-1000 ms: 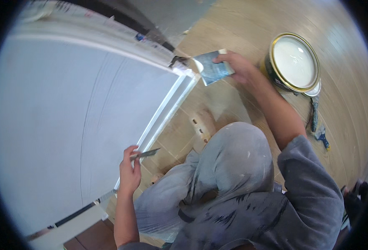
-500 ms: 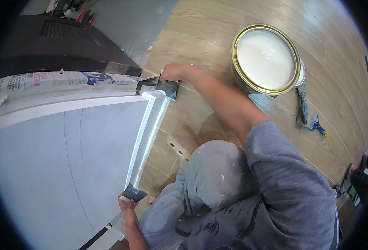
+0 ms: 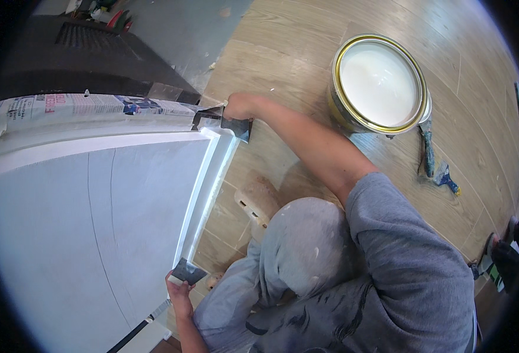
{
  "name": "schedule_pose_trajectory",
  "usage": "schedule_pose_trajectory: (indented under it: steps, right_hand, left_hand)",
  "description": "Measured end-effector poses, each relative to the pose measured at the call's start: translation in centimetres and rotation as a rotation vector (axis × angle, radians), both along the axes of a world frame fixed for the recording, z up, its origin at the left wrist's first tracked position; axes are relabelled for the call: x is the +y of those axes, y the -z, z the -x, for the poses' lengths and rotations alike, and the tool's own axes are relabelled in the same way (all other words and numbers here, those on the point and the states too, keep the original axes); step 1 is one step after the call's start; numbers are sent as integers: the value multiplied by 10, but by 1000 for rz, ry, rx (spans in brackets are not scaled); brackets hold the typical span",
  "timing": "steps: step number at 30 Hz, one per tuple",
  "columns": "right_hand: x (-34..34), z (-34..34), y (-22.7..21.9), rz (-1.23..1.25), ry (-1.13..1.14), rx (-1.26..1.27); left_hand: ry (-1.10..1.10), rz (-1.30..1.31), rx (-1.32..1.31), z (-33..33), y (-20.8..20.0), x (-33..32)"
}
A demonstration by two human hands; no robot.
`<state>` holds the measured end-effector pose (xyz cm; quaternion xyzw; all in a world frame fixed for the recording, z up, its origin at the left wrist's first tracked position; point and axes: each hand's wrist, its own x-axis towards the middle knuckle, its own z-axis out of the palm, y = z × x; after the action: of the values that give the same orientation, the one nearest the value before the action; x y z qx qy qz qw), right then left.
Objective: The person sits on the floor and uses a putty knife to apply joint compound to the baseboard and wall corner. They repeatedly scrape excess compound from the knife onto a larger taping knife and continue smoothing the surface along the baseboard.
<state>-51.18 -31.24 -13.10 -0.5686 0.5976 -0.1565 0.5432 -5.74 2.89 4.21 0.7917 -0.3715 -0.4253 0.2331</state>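
The right hand (image 3: pixel 240 106) has its fingers clenched around the handle of a wide scraper (image 3: pixel 236 126), whose dark blade lies against the top corner of the white panel (image 3: pixel 94 223), just below the newspaper (image 3: pixel 83 107) masking the wall edge. The left hand (image 3: pixel 179 291) pinches a smaller scraper (image 3: pixel 187 272) between thumb and fingers, its blade touching the lower end of the same panel edge (image 3: pixel 206 194).

To do this well, I judge the wide blade should stay flat and at a low angle along the edge, with even pressure so no ridge forms at the corner, and it should keep off the newspaper. The small blade is best held steady as a guard.

The open can of white paint (image 3: pixel 380 82) stands well apart on the wood floor (image 3: pixel 294 53), with a paintbrush (image 3: pixel 427 150) beside it.
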Motion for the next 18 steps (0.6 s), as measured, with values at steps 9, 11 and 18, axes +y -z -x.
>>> schedule_pose_trajectory:
  steps: [9, 11, 18]
  right_hand:
    - [0, -12, -19, 72, -124, 45]
    - [-3, -17, -25, 98, -157, 89]
    - [2, -15, -57, 211, -185, 77]
  left_hand:
    - [34, -1, 32, -3, 2, -2]
    - [41, 3, 18, 0, 2, -3]
    - [-147, 130, 357, 50, -11, -26]
